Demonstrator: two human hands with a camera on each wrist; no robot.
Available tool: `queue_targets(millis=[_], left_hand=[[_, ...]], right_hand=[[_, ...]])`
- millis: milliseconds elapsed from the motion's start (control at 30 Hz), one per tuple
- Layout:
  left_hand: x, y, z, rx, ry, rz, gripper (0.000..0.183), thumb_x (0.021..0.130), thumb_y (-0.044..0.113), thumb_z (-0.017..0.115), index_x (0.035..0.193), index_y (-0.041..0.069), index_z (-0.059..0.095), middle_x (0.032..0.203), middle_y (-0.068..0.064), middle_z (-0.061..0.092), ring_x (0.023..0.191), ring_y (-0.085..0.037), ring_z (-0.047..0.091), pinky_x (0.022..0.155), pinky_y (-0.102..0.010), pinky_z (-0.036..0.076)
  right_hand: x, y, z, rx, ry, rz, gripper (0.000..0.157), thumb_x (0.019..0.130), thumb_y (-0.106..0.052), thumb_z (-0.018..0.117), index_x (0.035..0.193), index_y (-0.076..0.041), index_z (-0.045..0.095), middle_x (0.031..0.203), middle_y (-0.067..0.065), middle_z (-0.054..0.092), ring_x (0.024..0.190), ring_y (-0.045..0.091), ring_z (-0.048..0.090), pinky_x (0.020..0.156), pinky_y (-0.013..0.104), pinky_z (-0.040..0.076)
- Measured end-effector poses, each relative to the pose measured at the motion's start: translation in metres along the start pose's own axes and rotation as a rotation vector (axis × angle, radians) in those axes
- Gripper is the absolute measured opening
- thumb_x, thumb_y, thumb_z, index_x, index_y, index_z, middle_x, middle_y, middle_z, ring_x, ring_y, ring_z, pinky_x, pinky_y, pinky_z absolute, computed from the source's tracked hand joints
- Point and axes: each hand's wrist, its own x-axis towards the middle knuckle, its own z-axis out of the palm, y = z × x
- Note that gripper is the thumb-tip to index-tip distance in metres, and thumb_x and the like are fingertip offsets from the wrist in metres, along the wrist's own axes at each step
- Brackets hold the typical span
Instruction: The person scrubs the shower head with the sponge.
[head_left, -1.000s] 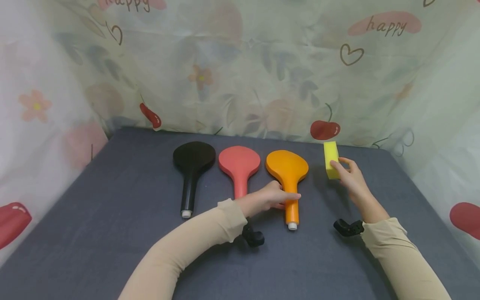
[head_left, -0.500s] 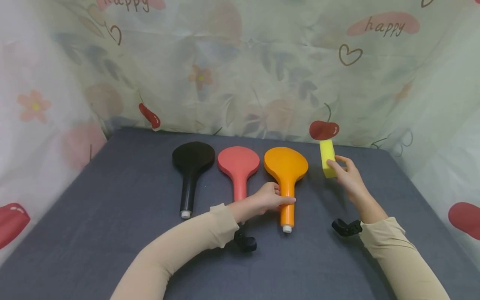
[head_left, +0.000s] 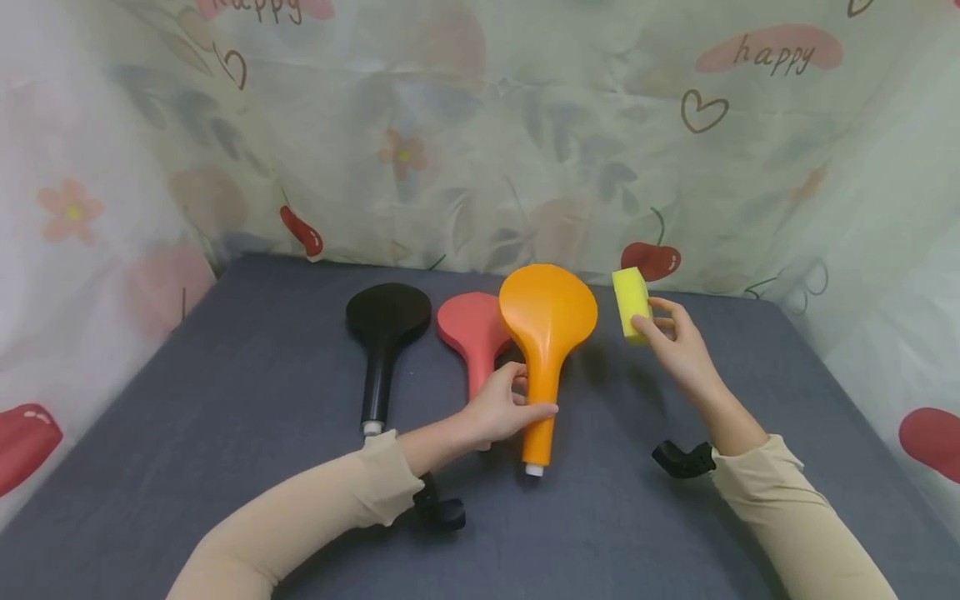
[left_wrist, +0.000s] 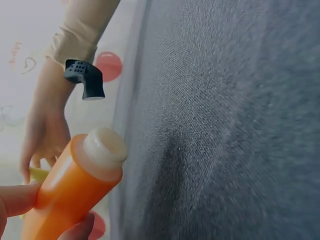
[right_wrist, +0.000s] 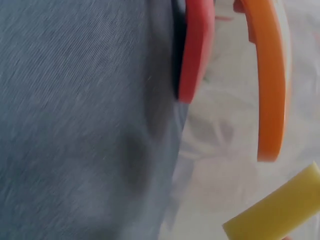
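My left hand (head_left: 495, 407) grips the handle of an orange paddle-shaped thing (head_left: 549, 312), thumb across the front. It is lifted off the table, its broad round head up and partly covering the pink paddle (head_left: 468, 321). A whitish end piece (left_wrist: 106, 145) sticks out of the handle in the left wrist view. My right hand (head_left: 686, 350) pinches a yellow rectangular block (head_left: 630, 307), held above the table to the right of the orange head. In the right wrist view the block (right_wrist: 277, 210) and the orange paddle (right_wrist: 272, 95) are apart.
A black paddle (head_left: 388, 317) lies on the dark grey tabletop (head_left: 225, 400), left of the pink one. Black curved mounts (head_left: 682, 458) stick out under both wrists. A printed cloth (head_left: 480, 150) hangs behind and along the sides.
My left hand has raised the orange paddle from the table and drawn it left and nearer, over the pink one. My right hand has moved left and slightly up with the yellow block.
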Motion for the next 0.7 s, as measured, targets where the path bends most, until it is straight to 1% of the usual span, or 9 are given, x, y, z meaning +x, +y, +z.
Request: queue_targets(millis=[100, 167, 267, 300, 367, 467, 533, 633, 700], left_hand=[[-0.008, -0.002, -0.007, 0.010, 0.000, 0.036, 0.062, 0.082, 0.025, 0.072, 0.130, 0.005, 0.039, 0.126, -0.014, 0.048, 0.097, -0.023, 0.062, 0.082, -0.035, 0.055], [-0.013, -0.005, -0.012, 0.006, -0.005, 0.055, 0.062, 0.082, 0.024, 0.072, 0.131, 0.005, 0.039, 0.127, -0.014, 0.048, 0.097, -0.022, 0.062, 0.080, -0.034, 0.055], [-0.019, -0.009, -0.016, -0.001, -0.012, 0.075, 0.062, 0.082, 0.022, 0.072, 0.132, 0.005, 0.039, 0.127, -0.014, 0.050, 0.093, -0.021, 0.063, 0.073, -0.030, 0.055], [-0.020, -0.010, -0.017, -0.003, -0.013, 0.086, 0.063, 0.082, 0.021, 0.072, 0.133, 0.004, 0.038, 0.127, -0.015, 0.050, 0.092, -0.021, 0.063, 0.072, -0.030, 0.055], [-0.023, -0.011, -0.019, 0.002, -0.016, 0.106, 0.063, 0.082, 0.020, 0.071, 0.133, 0.004, 0.039, 0.127, -0.015, 0.051, 0.091, -0.021, 0.062, 0.073, -0.030, 0.055], [-0.028, -0.012, -0.022, -0.001, -0.015, 0.118, 0.063, 0.082, 0.020, 0.071, 0.134, 0.004, 0.039, 0.125, -0.015, 0.052, 0.094, -0.023, 0.062, 0.074, -0.033, 0.056], [-0.031, -0.011, -0.023, -0.009, -0.011, 0.124, 0.062, 0.082, 0.020, 0.071, 0.134, 0.005, 0.040, 0.123, -0.014, 0.052, 0.097, -0.025, 0.062, 0.075, -0.035, 0.057], [-0.034, -0.011, -0.026, -0.004, 0.006, 0.153, 0.060, 0.083, 0.018, 0.071, 0.133, 0.006, 0.041, 0.119, -0.014, 0.053, 0.098, -0.026, 0.062, 0.078, -0.037, 0.057], [-0.036, -0.011, -0.027, 0.013, 0.022, 0.193, 0.059, 0.083, 0.016, 0.071, 0.132, 0.005, 0.042, 0.117, -0.015, 0.054, 0.096, -0.026, 0.063, 0.081, -0.037, 0.056]], right_hand=[[-0.006, -0.008, 0.004, -0.016, -0.011, -0.078, 0.072, 0.093, -0.049, 0.046, 0.148, -0.013, 0.017, 0.141, 0.026, 0.032, 0.120, 0.040, 0.043, 0.089, 0.044, 0.040], [-0.009, -0.013, 0.008, -0.028, 0.001, -0.143, 0.068, 0.093, -0.046, 0.048, 0.147, -0.015, 0.021, 0.139, 0.024, 0.035, 0.115, 0.038, 0.045, 0.085, 0.040, 0.041], [-0.014, -0.020, 0.017, -0.065, 0.060, -0.273, 0.060, 0.093, -0.037, 0.053, 0.143, -0.014, 0.031, 0.133, 0.022, 0.039, 0.112, 0.034, 0.043, 0.083, 0.037, 0.037], [-0.015, -0.022, 0.020, -0.077, 0.086, -0.317, 0.057, 0.093, -0.033, 0.055, 0.142, -0.013, 0.034, 0.131, 0.022, 0.040, 0.110, 0.033, 0.041, 0.082, 0.036, 0.036], [-0.017, -0.026, 0.027, -0.100, 0.135, -0.409, 0.053, 0.091, -0.025, 0.059, 0.139, -0.011, 0.040, 0.126, 0.021, 0.042, 0.108, 0.031, 0.039, 0.082, 0.038, 0.033], [-0.021, -0.030, 0.037, -0.139, 0.198, -0.521, 0.051, 0.086, -0.017, 0.064, 0.134, -0.010, 0.047, 0.121, 0.021, 0.044, 0.108, 0.031, 0.039, 0.083, 0.042, 0.031], [-0.024, -0.033, 0.043, -0.165, 0.232, -0.587, 0.051, 0.083, -0.015, 0.068, 0.130, -0.010, 0.051, 0.120, 0.021, 0.045, 0.108, 0.032, 0.040, 0.083, 0.044, 0.029], [-0.026, -0.035, 0.050, -0.216, 0.286, -0.685, 0.050, 0.078, -0.015, 0.072, 0.125, -0.010, 0.055, 0.119, 0.023, 0.045, 0.106, 0.035, 0.041, 0.081, 0.045, 0.025], [-0.026, -0.037, 0.053, -0.252, 0.322, -0.746, 0.049, 0.076, -0.017, 0.074, 0.122, -0.011, 0.058, 0.119, 0.024, 0.045, 0.104, 0.036, 0.041, 0.078, 0.046, 0.024]])
